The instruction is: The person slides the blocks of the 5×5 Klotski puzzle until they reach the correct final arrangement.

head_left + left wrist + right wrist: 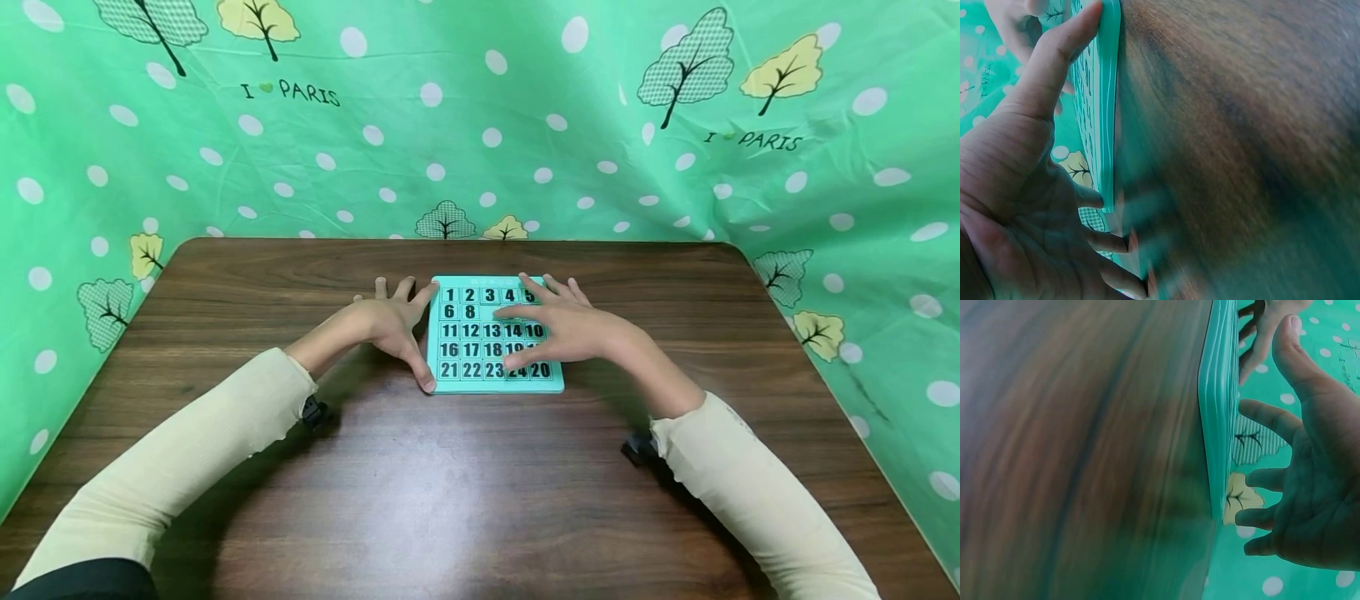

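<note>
A teal sliding number puzzle (pixel 471 360) lies flat on the table, its black numbers facing up. In the second row, a plain space without a number shows to the right of the 8. My left hand (pixel 390 323) is at the puzzle's left side, thumb at the near corner and index finger at the far corner, the other fingers spread beyond the edge. Over the puzzle's right part is my right hand (pixel 573 325), fingers spread, covering some numbers. Its index fingertip overlaps the plain space in the head view. In the right wrist view, the right fingers (pixel 1266 479) are extended above the board.
The brown wooden table (pixel 420 500) has rounded far corners. A green dotted cloth (pixel 465 117) with printed trees hangs behind and along both sides. Dark wrist devices (pixel 315 412) show under the light sleeves (pixel 202 442).
</note>
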Demonstrator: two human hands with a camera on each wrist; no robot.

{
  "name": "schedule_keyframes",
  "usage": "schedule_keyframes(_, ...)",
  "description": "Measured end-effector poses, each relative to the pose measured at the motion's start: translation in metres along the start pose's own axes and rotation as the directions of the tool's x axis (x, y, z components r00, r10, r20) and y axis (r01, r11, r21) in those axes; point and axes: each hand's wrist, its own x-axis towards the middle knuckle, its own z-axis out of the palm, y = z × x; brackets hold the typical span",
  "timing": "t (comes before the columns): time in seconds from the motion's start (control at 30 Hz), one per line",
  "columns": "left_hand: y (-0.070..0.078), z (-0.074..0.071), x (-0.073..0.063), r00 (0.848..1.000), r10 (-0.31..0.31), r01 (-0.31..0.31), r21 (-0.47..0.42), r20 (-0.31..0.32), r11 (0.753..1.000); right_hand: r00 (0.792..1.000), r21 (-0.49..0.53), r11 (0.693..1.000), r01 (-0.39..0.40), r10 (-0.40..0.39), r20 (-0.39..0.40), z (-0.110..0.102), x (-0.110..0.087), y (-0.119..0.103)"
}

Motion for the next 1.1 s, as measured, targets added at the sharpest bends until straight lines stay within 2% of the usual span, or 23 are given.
schedule_keyframes(0.43,0.002,0.0,0.001,1.0,-0.012,0.012,-0.001,0.008,1.0,1.0,0.037,0.999,-0.027,0.027,-0.008,-0.005,-0.023,0.023)
schedule_keyframes(0.77,0.002,-0.002,0.001,1.0,-0.015,0.015,0.008,0.011,1.0,1.0,0.012,1.0,-0.024,0.024,-0.004,-0.004,-0.021,0.026)
schedule_keyframes(1.1,0.002,-0.001,0.0,1.0,-0.024,0.024,0.015,0.019,1.0,0.999,-0.017,0.999,-0.035,0.035,-0.013,-0.003,-0.017,0.016)
